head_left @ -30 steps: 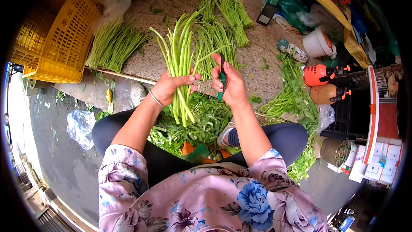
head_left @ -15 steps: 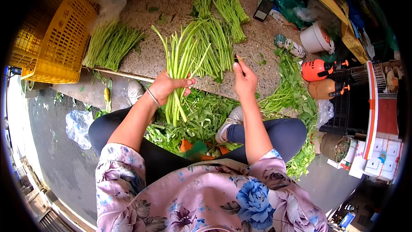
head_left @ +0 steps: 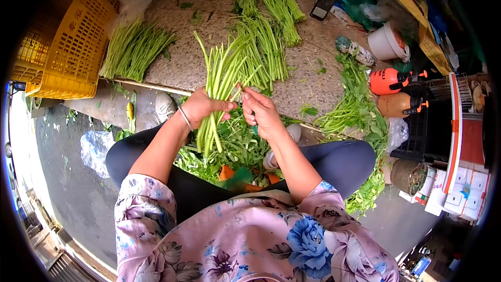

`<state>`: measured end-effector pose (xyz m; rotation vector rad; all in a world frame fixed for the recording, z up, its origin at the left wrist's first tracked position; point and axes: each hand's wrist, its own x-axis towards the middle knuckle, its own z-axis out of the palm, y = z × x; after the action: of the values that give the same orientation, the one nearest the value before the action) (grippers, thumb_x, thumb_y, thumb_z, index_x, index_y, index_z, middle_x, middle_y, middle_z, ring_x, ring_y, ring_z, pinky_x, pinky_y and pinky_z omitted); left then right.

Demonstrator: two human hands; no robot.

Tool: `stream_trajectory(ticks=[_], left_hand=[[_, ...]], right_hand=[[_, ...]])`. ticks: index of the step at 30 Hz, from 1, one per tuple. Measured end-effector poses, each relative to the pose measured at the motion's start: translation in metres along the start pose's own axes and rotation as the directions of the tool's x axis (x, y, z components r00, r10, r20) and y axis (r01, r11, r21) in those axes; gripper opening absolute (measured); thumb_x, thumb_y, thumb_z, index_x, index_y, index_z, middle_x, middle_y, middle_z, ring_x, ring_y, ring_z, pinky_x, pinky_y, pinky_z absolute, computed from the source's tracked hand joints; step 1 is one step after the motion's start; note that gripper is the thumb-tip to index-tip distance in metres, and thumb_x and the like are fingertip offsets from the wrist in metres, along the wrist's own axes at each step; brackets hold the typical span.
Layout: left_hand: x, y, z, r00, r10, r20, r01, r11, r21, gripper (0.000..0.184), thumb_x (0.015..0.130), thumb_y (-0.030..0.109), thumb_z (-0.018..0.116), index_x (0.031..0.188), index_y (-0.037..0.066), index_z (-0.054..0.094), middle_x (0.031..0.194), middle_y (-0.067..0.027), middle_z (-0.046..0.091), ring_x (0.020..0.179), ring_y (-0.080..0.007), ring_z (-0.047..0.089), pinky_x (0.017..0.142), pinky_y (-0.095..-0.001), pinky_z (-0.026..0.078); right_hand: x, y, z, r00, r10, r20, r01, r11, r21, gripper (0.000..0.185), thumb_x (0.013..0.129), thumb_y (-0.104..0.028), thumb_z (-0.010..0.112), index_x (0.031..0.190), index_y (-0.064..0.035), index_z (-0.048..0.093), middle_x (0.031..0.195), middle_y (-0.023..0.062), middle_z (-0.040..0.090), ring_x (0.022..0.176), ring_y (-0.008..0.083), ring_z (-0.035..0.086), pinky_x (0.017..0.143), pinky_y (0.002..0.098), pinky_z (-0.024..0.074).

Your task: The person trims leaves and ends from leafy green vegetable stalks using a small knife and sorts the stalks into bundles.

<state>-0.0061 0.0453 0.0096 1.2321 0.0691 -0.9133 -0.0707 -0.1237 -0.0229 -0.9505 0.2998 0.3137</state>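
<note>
My left hand (head_left: 205, 107) is closed around a bundle of long green vegetable stems (head_left: 215, 129), whose cut ends fan out above and below the fist. A metal bangle sits on that wrist. At the right edge of the bundle, my right hand (head_left: 259, 110) has thumb and fingers pinched together near the stems; what lies between the fingertips is too small to make out. Just beyond lie piles of similar stems (head_left: 266, 52) on the speckled board (head_left: 182, 68). Below both hands, leafy greens (head_left: 245, 143) are heaped between my legs.
Another stem pile (head_left: 136, 52) lies beside a yellow plastic crate (head_left: 73, 47) at left. On the right are loose greens (head_left: 360, 107), a white bucket (head_left: 386, 43), an orange-red spray bottle (head_left: 383, 82) and a brownish one (head_left: 392, 105). A clear plastic bag (head_left: 96, 154) lies on the ground.
My right hand has moved left and down, from over the board to the side of the held bundle. My left hand keeps its hold on the stems, nearly in place.
</note>
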Motion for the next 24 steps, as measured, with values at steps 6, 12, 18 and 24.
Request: stream_trajectory(ticks=[6,12,18,24], left_hand=[[-0.001,-0.006,-0.030,0.982,-0.049,-0.182,0.040,0.998,-0.054,0.019,0.071,-0.005,0.063,0.089,-0.003,0.056,0.076,-0.0105,0.061,0.060,-0.0165,0.059,0.049,-0.0266,0.049],[0.003,-0.008,-0.047,0.883,0.018,-0.470,-0.133,0.968,-0.213,0.013,0.074,-0.001,0.064,0.083,0.002,0.054,0.070,-0.0058,0.059,0.055,-0.0135,0.055,0.048,-0.0249,0.047],[0.013,-0.003,-0.053,0.844,0.015,-0.536,-0.194,0.940,-0.279,0.011,0.075,-0.002,0.062,0.081,0.000,0.054,0.071,-0.0087,0.059,0.056,-0.0157,0.057,0.048,-0.0266,0.048],[0.022,-0.011,-0.044,0.870,-0.032,-0.493,-0.140,0.941,-0.309,0.016,0.077,0.001,0.059,0.091,-0.004,0.054,0.086,-0.0128,0.061,0.069,-0.0200,0.060,0.057,-0.0307,0.051]], right_hand=[[0.025,0.040,-0.077,0.956,0.292,-0.017,-0.115,0.325,-0.939,0.054,0.077,-0.038,0.063,0.123,-0.0151,0.047,0.087,0.0078,0.063,0.082,0.0189,0.060,0.075,0.0323,0.0446],[0.076,0.038,-0.085,0.793,-0.569,-0.217,-0.300,-0.055,-0.953,0.034,0.073,-0.028,0.062,0.102,-0.0105,0.059,0.093,0.0136,0.059,0.082,0.0303,0.059,0.068,0.0415,0.0479],[0.092,0.037,-0.093,0.850,-0.405,-0.338,-0.368,0.004,-0.930,0.020,0.074,-0.024,0.062,0.086,-0.0084,0.061,0.079,0.0108,0.062,0.070,0.0280,0.059,0.061,0.0391,0.0469],[0.037,0.038,-0.038,0.888,-0.332,-0.318,0.038,0.742,-0.670,0.015,0.070,-0.012,0.070,0.075,-0.0011,0.061,0.067,-0.0005,0.058,0.060,0.0064,0.051,0.056,0.0225,0.0422]])
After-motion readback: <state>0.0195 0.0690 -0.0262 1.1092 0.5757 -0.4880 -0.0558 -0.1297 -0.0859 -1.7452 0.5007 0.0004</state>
